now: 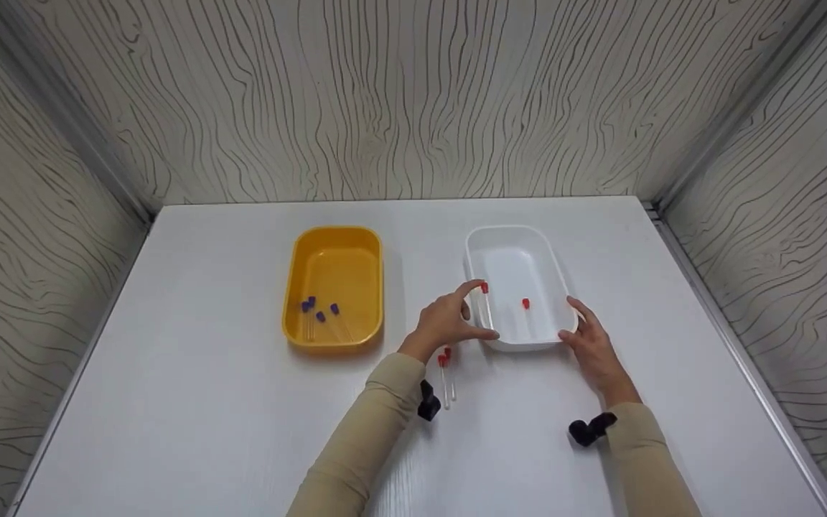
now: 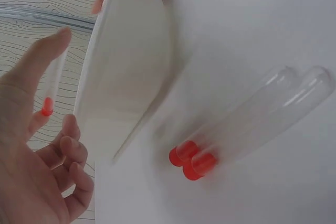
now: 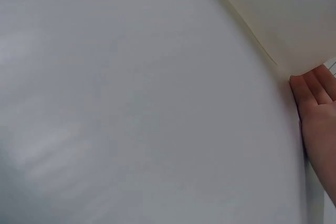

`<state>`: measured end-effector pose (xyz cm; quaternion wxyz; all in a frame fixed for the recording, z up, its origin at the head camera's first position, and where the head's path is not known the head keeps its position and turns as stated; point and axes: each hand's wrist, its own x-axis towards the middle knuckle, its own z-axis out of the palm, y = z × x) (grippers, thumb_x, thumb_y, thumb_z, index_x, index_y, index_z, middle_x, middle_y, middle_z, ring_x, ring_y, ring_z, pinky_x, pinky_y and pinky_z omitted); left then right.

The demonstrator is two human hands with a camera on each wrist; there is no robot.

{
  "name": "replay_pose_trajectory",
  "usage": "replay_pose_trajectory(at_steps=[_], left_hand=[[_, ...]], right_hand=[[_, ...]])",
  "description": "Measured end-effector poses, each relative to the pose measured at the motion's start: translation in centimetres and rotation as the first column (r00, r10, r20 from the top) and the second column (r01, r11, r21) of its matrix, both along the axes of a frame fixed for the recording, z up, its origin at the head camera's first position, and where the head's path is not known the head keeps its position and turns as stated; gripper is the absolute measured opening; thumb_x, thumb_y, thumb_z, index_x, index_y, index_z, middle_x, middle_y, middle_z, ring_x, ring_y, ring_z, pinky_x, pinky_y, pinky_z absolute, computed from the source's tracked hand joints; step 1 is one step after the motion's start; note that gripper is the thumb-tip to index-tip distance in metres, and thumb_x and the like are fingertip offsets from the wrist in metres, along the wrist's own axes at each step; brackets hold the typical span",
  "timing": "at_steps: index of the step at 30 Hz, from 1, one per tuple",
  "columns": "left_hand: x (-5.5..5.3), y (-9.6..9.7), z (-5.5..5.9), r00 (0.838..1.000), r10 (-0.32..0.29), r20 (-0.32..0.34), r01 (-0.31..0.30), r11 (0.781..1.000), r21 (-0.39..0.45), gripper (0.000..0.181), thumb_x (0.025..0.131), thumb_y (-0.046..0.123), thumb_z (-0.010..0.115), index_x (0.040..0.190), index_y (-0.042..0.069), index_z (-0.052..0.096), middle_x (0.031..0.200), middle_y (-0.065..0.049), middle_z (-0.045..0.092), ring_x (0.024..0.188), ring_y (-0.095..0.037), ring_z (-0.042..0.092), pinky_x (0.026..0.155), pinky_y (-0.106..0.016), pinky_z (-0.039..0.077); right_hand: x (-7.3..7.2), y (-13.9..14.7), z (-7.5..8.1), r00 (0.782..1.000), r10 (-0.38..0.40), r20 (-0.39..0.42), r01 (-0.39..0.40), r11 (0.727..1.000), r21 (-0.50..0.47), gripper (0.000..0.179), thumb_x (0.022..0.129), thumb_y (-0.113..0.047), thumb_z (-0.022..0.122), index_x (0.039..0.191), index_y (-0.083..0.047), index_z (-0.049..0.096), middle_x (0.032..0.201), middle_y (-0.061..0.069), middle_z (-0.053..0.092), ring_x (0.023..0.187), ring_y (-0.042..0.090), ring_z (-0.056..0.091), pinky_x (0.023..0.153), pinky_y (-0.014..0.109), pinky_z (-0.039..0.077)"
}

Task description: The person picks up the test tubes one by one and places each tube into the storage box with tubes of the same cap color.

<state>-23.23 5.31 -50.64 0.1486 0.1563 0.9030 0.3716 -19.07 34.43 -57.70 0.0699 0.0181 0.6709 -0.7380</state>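
Note:
My left hand holds a clear red-capped test tube lengthwise between thumb and index finger, over the left side of the white tray. In the left wrist view the held tube has its cap at the index fingertip, and the other fingers curl loosely. My right hand grips the tray's near right corner, thumb at the rim and fingers along the outer wall. Inside the tray lies another red-capped tube. Two more red-capped tubes lie side by side on the table, below my left wrist.
A yellow tray stands to the left, with several blue-capped tubes inside near its front. The white table is bounded by wood-patterned panels at the back and sides. A black wrist camera sits on each forearm.

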Motion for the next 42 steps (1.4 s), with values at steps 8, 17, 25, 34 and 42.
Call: replay_pose_trajectory(at_steps=[8, 17, 25, 34, 42], left_hand=[[-0.6, 1.1, -0.1, 1.000, 0.003, 0.004, -0.003, 0.999, -0.033, 0.092, 0.068, 0.054, 0.081, 0.146, 0.040, 0.034, 0.082, 0.004, 0.054, 0.072, -0.010, 0.046, 0.062, -0.023, 0.035], [-0.9, 1.4, -0.7, 0.999, 0.022, 0.028, -0.021, 0.999, -0.039, 0.093, 0.068, 0.054, 0.081, 0.147, 0.037, 0.033, 0.085, 0.002, 0.058, 0.077, -0.011, 0.049, 0.068, -0.025, 0.039], [-1.0, 1.4, -1.1, 0.996, 0.045, 0.083, -0.044, 0.999, -0.007, 0.094, 0.068, 0.052, 0.082, 0.146, 0.038, 0.033, 0.089, 0.001, 0.060, 0.080, -0.012, 0.051, 0.074, -0.028, 0.043], [-1.1, 1.2, -1.4, 0.990, 0.059, 0.131, -0.069, 0.995, 0.074, 0.098, 0.066, 0.047, 0.085, 0.148, 0.034, 0.032, 0.089, 0.000, 0.062, 0.077, -0.013, 0.052, 0.067, -0.025, 0.043], [-0.8, 1.1, -1.9, 0.997, 0.045, 0.069, -0.050, 0.996, 0.076, 0.095, 0.069, 0.050, 0.082, 0.148, 0.032, 0.034, 0.083, 0.003, 0.056, 0.072, -0.010, 0.046, 0.061, -0.020, 0.036]], right_hand=[[0.0, 0.0, 0.0, 1.000, -0.005, 0.004, 0.005, 1.000, 0.005, 0.075, 0.093, 0.004, 0.054, 0.154, -0.015, 0.014, 0.164, 0.013, 0.007, 0.144, 0.021, 0.022, 0.097, 0.007, 0.043], [0.1, -0.1, 0.0, 1.000, -0.005, -0.014, 0.005, 1.000, -0.003, 0.076, 0.092, 0.006, 0.053, 0.154, -0.012, 0.013, 0.163, 0.016, 0.009, 0.135, 0.008, 0.032, 0.099, 0.008, 0.042], [0.2, -0.1, 0.0, 1.000, -0.005, -0.013, 0.005, 1.000, 0.031, 0.074, 0.094, 0.004, 0.053, 0.154, -0.014, 0.014, 0.164, 0.014, 0.007, 0.148, 0.029, 0.017, 0.097, 0.006, 0.042], [0.2, -0.1, 0.1, 1.000, -0.007, -0.005, 0.007, 1.000, 0.012, 0.073, 0.094, 0.004, 0.051, 0.154, -0.015, 0.014, 0.165, 0.013, 0.006, 0.151, 0.033, 0.013, 0.097, 0.005, 0.043], [0.2, -0.2, 0.2, 1.000, -0.011, 0.022, 0.011, 1.000, -0.025, 0.074, 0.094, 0.004, 0.052, 0.154, -0.016, 0.015, 0.164, 0.014, 0.009, 0.144, 0.022, 0.024, 0.097, 0.007, 0.043]])
